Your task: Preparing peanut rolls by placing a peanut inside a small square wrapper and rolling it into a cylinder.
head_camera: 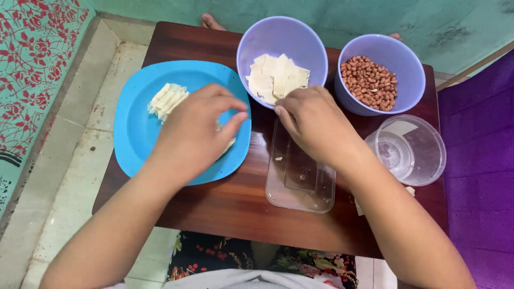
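My left hand [195, 134] hovers over the right part of a blue plate [134, 134], fingers curled over a pale dough piece that shows just under the palm. A row of folded white dough strips [167, 100] lies on the plate's upper left. My right hand [313, 120] rests over a clear rectangular plastic tray [300, 182], fingers bent, its fingertips next to the left hand's; whether it holds anything is hidden. Behind the hands stands a lilac bowl [282, 40] with square white wrappers [277, 77].
A second lilac bowl [381, 64] filled with peanuts [369, 83] stands at the back right. A clear round container [409, 150] with water sits at the right edge of the small dark wooden table [235, 214]. Tiled floor lies to the left, purple mat to the right.
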